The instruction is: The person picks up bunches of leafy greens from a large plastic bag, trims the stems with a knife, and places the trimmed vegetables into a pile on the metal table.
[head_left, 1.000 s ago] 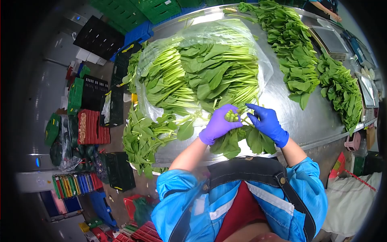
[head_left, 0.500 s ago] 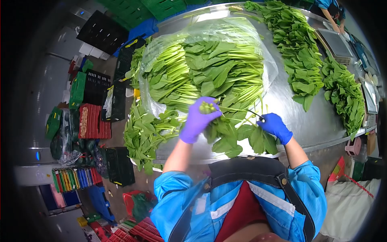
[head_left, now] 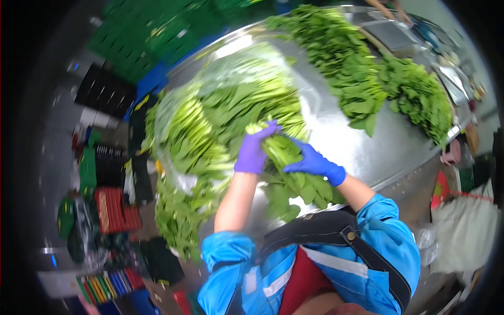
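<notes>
A bunch of leafy greens (head_left: 281, 151), with pale cut stems up and broad leaves down, lies between my two hands. My left hand (head_left: 252, 151), in a purple glove, is closed round its stem end. From the other side my right hand (head_left: 314, 164), in a blue glove, grips the bunch lower down with thumb and fingers. Just behind my hands, a big pile of greens (head_left: 231, 107) rests on the steel table in a clear plastic bag (head_left: 265, 55). Loose leaves (head_left: 181, 215) spread along the table's near left edge.
Rows of bundled greens (head_left: 349, 73) stretch along the steel table (head_left: 336, 126) on the right. Beyond them are scales (head_left: 391, 37) and another person's hands (head_left: 391, 11). Green crates (head_left: 157, 31) stand behind the table; black and red crates (head_left: 116, 210) are on the left.
My right hand has moved left and now grips the bunch; before, it was apart with a thin dark item at its fingers. The bunch has been gathered upright. The view has turned rightward.
</notes>
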`<state>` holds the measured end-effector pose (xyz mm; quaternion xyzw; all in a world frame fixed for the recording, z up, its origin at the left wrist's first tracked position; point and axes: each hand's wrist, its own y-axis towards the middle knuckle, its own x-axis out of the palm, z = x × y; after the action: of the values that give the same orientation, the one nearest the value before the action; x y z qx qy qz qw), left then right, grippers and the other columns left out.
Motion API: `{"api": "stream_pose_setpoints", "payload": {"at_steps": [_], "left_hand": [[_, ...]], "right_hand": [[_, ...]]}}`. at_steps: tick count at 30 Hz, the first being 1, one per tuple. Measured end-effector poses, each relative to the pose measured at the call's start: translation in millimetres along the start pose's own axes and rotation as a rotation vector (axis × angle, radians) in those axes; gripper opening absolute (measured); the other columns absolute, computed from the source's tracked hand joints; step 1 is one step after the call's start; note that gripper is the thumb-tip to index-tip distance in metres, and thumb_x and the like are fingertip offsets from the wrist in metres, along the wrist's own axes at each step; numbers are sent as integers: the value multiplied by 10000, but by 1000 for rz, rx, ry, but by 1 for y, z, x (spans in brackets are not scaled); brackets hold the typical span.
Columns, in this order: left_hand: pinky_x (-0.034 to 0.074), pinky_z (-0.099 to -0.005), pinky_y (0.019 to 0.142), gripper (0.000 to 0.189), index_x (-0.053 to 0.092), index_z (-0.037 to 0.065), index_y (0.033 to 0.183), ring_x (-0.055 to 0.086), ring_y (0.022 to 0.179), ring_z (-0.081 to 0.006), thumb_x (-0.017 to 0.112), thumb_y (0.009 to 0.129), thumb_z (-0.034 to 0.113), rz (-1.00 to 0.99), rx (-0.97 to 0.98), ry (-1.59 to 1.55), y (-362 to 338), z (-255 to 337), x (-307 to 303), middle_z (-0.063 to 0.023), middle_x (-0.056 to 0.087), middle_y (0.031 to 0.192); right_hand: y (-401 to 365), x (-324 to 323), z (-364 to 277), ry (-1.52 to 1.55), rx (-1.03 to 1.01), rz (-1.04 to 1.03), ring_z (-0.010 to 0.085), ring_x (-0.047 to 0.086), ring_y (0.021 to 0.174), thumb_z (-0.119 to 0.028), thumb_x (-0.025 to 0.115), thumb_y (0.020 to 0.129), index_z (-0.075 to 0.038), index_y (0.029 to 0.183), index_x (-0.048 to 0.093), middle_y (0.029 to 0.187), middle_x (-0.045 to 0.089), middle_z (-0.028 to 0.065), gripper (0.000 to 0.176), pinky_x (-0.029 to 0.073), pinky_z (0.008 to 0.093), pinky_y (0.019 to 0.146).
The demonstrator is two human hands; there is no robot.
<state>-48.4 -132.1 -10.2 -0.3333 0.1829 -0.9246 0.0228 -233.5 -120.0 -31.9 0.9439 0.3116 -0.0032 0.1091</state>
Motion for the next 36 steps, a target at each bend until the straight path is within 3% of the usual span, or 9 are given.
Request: {"api": "stream_pose_setpoints", "payload": {"at_steps": [2, 7, 15, 21, 23, 26, 32, 33, 36], "left_hand": [[481, -348, 880, 347, 515, -39, 1160, 592, 980, -229, 601, 836, 47, 33, -24, -79, 15, -21, 15, -138, 595, 1072], [447, -352, 936, 355, 500, -27, 1172, 573, 1025, -225, 597, 841, 56, -186, -111, -268, 48, -62, 41, -142, 568, 1134], [346, -350, 1028, 528, 388, -14, 1329, 456, 1203, -217, 571, 869, 168, -394, -68, 493, 35, -120, 25, -120, 473, 1314], [133, -554, 1098, 741, 430, 85, 1335, 207, 1361, -374, 701, 714, 385, -634, 345, 1809, -3, -198, 16, -201, 327, 1420], [127, -583, 1085, 696, 475, 76, 1278, 238, 1340, -386, 701, 685, 364, -558, 354, 1899, -9, -201, -7, -202, 368, 1380], [148, -602, 1067, 564, 548, 64, 1137, 313, 1281, -395, 692, 648, 307, -491, 304, 1994, -29, -192, -46, -192, 447, 1267], [300, -482, 1010, 436, 569, 87, 1015, 505, 1007, -307, 700, 616, 206, -473, 256, 2070, -124, -128, -199, -116, 548, 1006], [316, -483, 987, 421, 583, 91, 1028, 499, 1044, -309, 688, 635, 200, -462, -21, 2137, -137, -98, -213, -122, 551, 1057], [320, -492, 997, 341, 621, 97, 1052, 492, 1132, -328, 570, 720, 155, -391, 77, 2389, -175, -18, -303, -142, 567, 1131]], "right_hand": [[-11, -9, 26, -190, -93, 103, 208, 546, 1088, -206, 751, 741, -36, 1358, 395, 1182, 579, 92, 732, 409, 318, 952], [-44, -58, 34, 463, 403, 394, 164, 622, 882, -139, 731, 734, 8, 1175, 539, 1022, 631, 79, 503, 519, 310, 757], [-62, -236, 100, 392, 306, 1077, 214, 634, 766, -122, 681, 759, 19, 1140, 546, 958, 639, 102, 429, 531, 331, 696], [-65, -315, 167, -894, 872, 1002, 370, 548, 1103, -523, 685, 701, -5, 1330, 409, 1157, 571, 267, 860, 424, 401, 927], [-51, -292, 140, -1206, 685, 1009, 355, 544, 1115, -492, 669, 740, -44, 1383, 346, 1188, 565, 239, 848, 416, 396, 934], [-36, -245, 95, -987, 264, 911, 308, 539, 1142, -414, 647, 794, -63, 1356, 404, 1191, 581, 194, 705, 411, 371, 936], [-17, -147, 61, -584, 323, 414, 173, 621, 913, -253, 638, 838, -30, 1218, 553, 1065, 647, 129, 448, 456, 284, 834], [-16, -143, 85, -469, 368, 346, 142, 612, 825, -224, 628, 849, -32, 1196, 575, 996, 663, 103, 400, 465, 273, 806], [6, -107, 82, -277, 321, 292, 156, 617, 857, -212, 616, 857, -48, 1176, 600, 991, 668, 89, 359, 462, 276, 825]]}}
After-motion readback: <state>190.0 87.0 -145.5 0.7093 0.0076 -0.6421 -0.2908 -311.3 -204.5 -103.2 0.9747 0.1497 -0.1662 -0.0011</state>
